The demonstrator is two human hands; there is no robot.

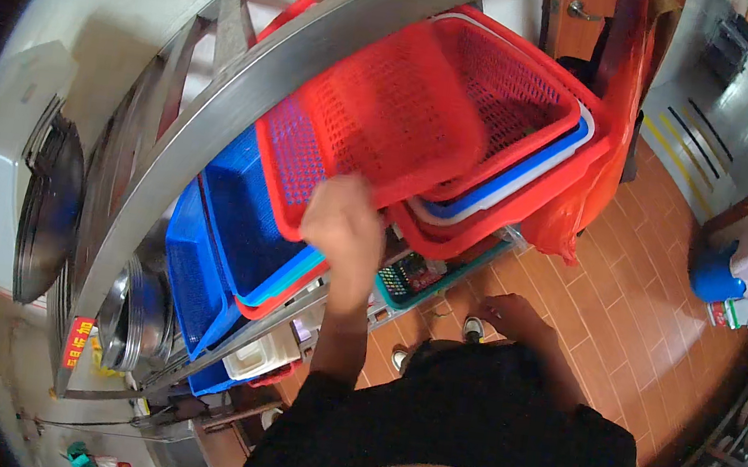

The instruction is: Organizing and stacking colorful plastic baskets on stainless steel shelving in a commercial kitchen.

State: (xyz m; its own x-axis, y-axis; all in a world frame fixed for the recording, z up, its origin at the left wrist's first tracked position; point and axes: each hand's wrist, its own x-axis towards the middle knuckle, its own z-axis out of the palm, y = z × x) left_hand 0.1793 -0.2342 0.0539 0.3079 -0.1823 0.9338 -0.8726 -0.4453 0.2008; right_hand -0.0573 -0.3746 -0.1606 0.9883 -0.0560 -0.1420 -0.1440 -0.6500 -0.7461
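My left hand (345,219) is closed on the near rim of a red perforated plastic basket (405,122), which is tilted. Hand and basket are both blurred. Under the basket's left part shows another red basket (291,167), lying over blue ones. To its right is a stack of nested baskets with a red basket (512,75) on top and blue, white and red rims below. My right hand (511,315) hangs low over the tiled floor, apart from the baskets. Its fingers are loosely bent, with nothing visible in them.
Blue plastic baskets (243,217) lean at the left of the metal shelf rack (220,116). Metal bowls (136,316) stand by its left end. Below are a green basket (427,282) and a white container (265,353). A red plastic bag (569,215) hangs at the right.
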